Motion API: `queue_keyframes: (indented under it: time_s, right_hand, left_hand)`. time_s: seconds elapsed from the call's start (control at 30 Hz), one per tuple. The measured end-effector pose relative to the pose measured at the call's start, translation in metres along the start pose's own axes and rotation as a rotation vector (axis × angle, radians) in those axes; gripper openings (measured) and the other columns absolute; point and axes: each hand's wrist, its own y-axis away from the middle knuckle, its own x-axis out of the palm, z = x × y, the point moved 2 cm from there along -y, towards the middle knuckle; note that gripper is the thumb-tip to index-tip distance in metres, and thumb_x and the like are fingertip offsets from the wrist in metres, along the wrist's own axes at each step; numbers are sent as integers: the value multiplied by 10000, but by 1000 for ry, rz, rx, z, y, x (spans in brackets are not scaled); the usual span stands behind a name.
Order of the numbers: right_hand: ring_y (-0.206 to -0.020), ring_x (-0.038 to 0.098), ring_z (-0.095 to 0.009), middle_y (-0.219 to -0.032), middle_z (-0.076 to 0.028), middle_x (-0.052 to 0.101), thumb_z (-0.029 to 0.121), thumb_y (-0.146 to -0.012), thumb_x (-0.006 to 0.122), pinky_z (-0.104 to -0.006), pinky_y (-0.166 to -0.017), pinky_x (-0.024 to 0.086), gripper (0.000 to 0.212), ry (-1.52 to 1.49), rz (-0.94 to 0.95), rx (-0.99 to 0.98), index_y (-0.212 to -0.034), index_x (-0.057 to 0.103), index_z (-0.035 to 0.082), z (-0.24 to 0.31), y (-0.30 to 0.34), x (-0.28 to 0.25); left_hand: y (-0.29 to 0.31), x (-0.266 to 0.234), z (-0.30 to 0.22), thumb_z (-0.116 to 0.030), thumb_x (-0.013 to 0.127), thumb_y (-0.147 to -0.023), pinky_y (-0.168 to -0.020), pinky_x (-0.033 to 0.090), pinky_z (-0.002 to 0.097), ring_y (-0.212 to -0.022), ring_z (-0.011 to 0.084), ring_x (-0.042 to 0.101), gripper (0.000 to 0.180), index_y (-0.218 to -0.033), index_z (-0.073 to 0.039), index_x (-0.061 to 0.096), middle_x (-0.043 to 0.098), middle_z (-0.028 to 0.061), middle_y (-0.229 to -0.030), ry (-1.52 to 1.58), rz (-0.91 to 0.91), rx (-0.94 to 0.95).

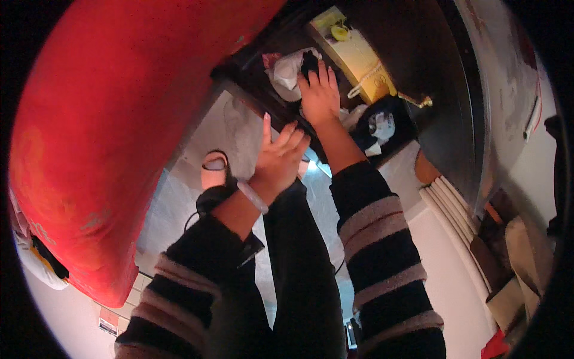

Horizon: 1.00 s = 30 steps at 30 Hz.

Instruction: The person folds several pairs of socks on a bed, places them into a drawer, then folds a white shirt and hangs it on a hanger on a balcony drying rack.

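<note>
My right hand (321,99) reaches into an open dark drawer (254,84), its fingers stretched out and resting by a small black item (310,61) whose kind I cannot make out. Beside those fingertips lies a crumpled white plastic bag (286,72). My left hand (280,157), with a pale bangle at the wrist, lies against the drawer's front edge with its fingers spread. Just right of my right hand, a long yellow box (353,51) carries a small round yellow object (340,33) and a pale beaded string (363,81).
A large red-covered bed or cushion (113,137) fills the left side. Black stuff with crumpled white plastic (381,127) lies at the drawer's near end. A gold-coloured handle (426,102) sits close by. Brown paper bags (514,287) stand at lower right; my sandalled foot (214,170) is on the floor.
</note>
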Motion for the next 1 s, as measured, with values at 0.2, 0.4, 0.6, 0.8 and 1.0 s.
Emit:
queue_keyframes:
  time_s: [0.2,0.4,0.6,0.8,1.0]
  right_hand:
    - [-1129,513,-331,-1262,-119,527,188,-752,624,-421,-914,445,404,-323,573,456,-1154,595,156,-32,98,-32]
    - [-821,620,-342,-888,-131,658,144,-759,649,-401,-708,499,169,-534,266,550,-912,651,72,-20,180,-129]
    - [-528,568,-180,-626,-111,582,231,-859,616,-360,-511,449,309,-743,332,436,-649,535,19,48,150,-219]
    - [-522,520,-102,-607,-53,556,196,-935,518,-273,-474,419,301,-1022,-6,314,-713,545,-5,154,45,-320]
    - [-682,577,-153,-798,-73,583,94,-850,614,-279,-613,468,149,-1385,-23,226,-962,553,18,276,-48,-420]
  left_hand:
    - [13,-30,-14,-219,602,-766,-1100,140,543,-1304,242,353,523,-1254,-77,480,458,64,-1308,42,161,-77]
    - [75,-127,-35,-180,638,-776,-1016,333,468,-1196,370,439,633,-1333,-40,371,444,185,-1314,308,240,-274]
    - [152,-278,-27,-200,641,-826,-730,488,363,-830,316,624,230,-941,-1,626,642,166,-880,638,-96,-556]
    - [241,-379,31,-253,599,-881,-624,495,323,-666,178,640,283,-797,14,639,660,116,-731,743,-426,-1050]
    - [312,-411,82,-199,614,-872,-643,494,265,-696,129,631,228,-853,28,623,666,82,-747,1016,-667,-1140]
